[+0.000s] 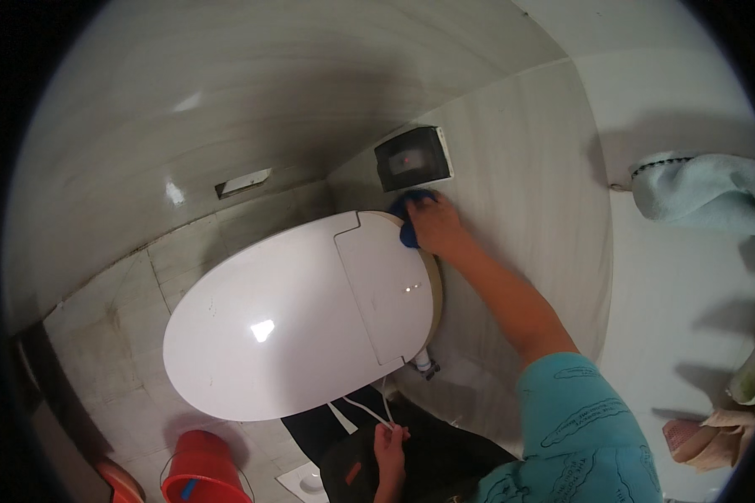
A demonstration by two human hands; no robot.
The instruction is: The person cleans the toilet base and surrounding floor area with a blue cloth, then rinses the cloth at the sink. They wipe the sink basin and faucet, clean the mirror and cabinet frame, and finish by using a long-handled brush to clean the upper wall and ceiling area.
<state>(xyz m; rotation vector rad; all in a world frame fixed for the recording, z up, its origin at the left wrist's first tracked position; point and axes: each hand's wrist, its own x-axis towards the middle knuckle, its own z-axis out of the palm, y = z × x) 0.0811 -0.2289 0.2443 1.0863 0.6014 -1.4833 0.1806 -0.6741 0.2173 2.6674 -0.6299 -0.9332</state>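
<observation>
Before me is a white toilet (270,320) with its lid down, its rear end near the tiled wall. My right hand (437,223) reaches across its back and presses a blue cloth (409,234) at the rear far edge, just below a dark wall-mounted socket box (413,158). Part of the cloth is hidden under my fingers. My left hand (390,440) is low in front of my body, its fingers pinched around a thin white cord (368,410). That cord runs towards the near side of the toilet.
A red bucket (204,468) with something blue inside stands on the tiled floor. A water valve (426,364) sits behind the toilet's near side. Towels (704,188) and other cloths (714,440) hang along the right wall. A small rectangular fixture (244,182) is on the far wall.
</observation>
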